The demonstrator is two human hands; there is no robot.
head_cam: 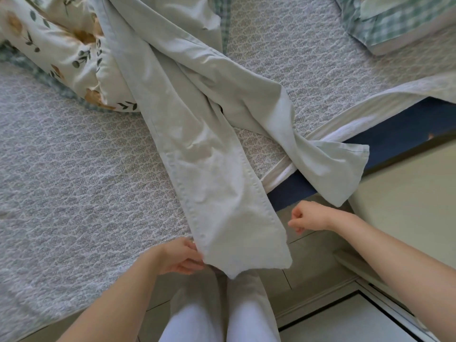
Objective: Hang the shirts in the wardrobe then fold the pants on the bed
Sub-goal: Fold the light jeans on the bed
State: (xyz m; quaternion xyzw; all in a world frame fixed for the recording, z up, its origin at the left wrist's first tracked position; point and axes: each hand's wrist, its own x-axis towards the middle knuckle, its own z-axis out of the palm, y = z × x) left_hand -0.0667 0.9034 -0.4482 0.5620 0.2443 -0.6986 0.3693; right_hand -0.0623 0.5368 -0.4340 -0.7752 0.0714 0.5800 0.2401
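Observation:
Pale grey-green pants [197, 134] lie spread across the corner of the bed [74, 181], their legs pointing toward me. One leg hangs over the bed's near edge, and my left hand [179, 256] pinches the left corner of its hem. The other leg [338, 169] drapes over the bed's right edge. My right hand [307, 219] hovers beside the near leg with its fingers curled, holding nothing.
A floral pillow [56, 45] lies at the back left, partly under the pants. Folded green-checked fabric [399, 23] sits at the back right. A dark blue bed base [394, 129] shows under the right edge. Tiled floor and my white-trousered legs [222, 317] are below.

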